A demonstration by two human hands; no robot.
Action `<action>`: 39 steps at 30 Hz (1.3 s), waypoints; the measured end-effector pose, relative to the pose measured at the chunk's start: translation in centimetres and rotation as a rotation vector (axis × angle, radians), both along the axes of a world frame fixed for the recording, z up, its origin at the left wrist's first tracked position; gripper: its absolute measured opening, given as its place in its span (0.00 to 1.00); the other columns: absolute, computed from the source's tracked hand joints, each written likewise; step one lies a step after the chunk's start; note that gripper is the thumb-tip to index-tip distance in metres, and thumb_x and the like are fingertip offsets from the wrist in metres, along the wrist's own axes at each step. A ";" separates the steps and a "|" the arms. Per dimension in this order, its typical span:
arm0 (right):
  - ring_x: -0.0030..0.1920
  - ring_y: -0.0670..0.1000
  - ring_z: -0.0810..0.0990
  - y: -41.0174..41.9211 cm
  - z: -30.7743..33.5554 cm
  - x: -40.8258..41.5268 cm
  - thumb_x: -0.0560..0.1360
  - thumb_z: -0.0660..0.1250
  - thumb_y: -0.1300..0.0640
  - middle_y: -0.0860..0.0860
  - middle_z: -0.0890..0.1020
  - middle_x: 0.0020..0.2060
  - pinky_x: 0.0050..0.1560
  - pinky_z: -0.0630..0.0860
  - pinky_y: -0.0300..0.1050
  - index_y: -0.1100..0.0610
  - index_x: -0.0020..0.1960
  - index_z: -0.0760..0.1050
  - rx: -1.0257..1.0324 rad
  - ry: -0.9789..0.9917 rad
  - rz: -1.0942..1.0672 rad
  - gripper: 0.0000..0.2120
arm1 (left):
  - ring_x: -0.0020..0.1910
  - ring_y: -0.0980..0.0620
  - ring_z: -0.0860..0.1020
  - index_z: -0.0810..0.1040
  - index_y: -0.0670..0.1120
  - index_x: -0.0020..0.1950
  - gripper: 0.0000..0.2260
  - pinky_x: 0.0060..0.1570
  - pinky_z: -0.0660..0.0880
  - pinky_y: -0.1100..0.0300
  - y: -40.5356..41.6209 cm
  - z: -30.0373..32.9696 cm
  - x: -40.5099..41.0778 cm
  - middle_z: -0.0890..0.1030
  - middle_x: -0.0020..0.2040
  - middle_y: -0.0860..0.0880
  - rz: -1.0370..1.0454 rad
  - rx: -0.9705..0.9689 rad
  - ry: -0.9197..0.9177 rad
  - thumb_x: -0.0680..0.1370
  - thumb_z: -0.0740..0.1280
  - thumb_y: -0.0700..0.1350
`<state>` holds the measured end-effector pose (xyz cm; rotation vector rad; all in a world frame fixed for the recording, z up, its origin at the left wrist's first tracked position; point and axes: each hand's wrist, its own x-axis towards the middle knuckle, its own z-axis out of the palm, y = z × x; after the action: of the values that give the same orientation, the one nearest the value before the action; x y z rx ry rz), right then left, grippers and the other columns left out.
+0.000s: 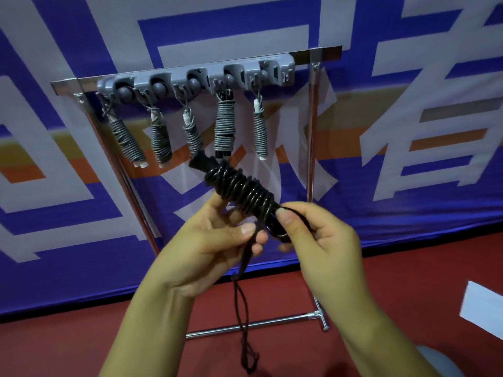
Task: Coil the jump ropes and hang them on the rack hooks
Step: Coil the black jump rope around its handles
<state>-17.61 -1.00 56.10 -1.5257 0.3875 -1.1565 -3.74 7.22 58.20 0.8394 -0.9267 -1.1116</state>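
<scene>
Right now the black coiled jump rope lies slantwise between the two hands, its long axis running from the flared handle end up and away to the left, just under the rack, down to the near end buried in the right hand. That hand sits at the lower end of the bundle, thumb and forefinger closed in a pinch on the last loops there. The left hand is just beside it, under the bundle's middle, with its fingers curled and its thumb pressing a thin black cord that hangs straight down from the grip, past both wrists, toward the floor. Both hands touch the rope, the right one seemingly carrying more of it. Above and beyond the hands the grey hook rack holds five wound grey ropes; the rope's far tip points roughly at the gap below the third and fourth of them. Judging from this, hanging will mean lifting the bundle up and away from the hands, most likely by the cord, and I cannot tell which hook is free.
</scene>
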 end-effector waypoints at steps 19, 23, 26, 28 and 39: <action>0.33 0.45 0.82 -0.6 -0.5 -0.2 0.74 0.69 0.57 0.45 0.82 0.35 0.30 0.72 0.29 0.43 0.40 0.80 -0.036 0.155 -0.146 0.09 | 0.32 0.58 0.74 0.81 0.34 0.50 0.11 0.38 0.71 0.65 0.2 0.4 1.1 0.81 0.35 0.46 -0.024 0.356 -0.478 0.77 0.66 0.41; 0.29 0.45 0.81 -0.7 0.1 -0.4 0.75 0.67 0.57 0.46 0.84 0.33 0.32 0.75 0.34 0.44 0.40 0.80 0.075 0.159 -0.101 0.10 | 0.35 0.53 0.79 0.83 0.45 0.44 0.09 0.38 0.71 0.60 0.7 0.7 1.1 0.83 0.38 0.47 0.090 0.294 -0.657 0.76 0.64 0.46; 0.30 0.48 0.81 -0.8 0.6 -0.1 0.76 0.67 0.59 0.50 0.83 0.31 0.29 0.73 0.34 0.51 0.39 0.82 0.292 0.093 0.010 0.09 | 0.38 0.50 0.82 0.82 0.42 0.46 0.07 0.45 0.76 0.59 0.9 0.6 0.5 0.85 0.44 0.45 0.238 0.189 -0.678 0.76 0.67 0.44; 0.29 0.48 0.80 -0.7 0.9 -0.2 0.75 0.66 0.59 0.52 0.83 0.30 0.27 0.72 0.33 0.56 0.40 0.82 0.448 0.030 0.108 0.08 | 0.33 0.54 0.80 0.80 0.40 0.46 0.07 0.39 0.75 0.67 0.7 0.4 -0.3 0.85 0.40 0.46 0.334 0.134 -0.669 0.74 0.65 0.42; 0.25 0.46 0.76 -1.3 2.5 -0.7 0.66 0.66 0.57 0.59 0.80 0.30 0.18 0.65 0.30 0.63 0.37 0.84 0.825 -0.024 0.609 0.11 | 0.39 0.52 0.76 0.83 0.53 0.50 0.18 0.36 0.72 0.61 -0.3 -0.4 -0.8 0.84 0.45 0.51 0.342 -0.159 -0.374 0.63 0.78 0.58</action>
<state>-18.35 -2.27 58.59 -0.8004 0.2953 -0.4301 -4.57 6.94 57.82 1.0480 -1.1129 -0.5863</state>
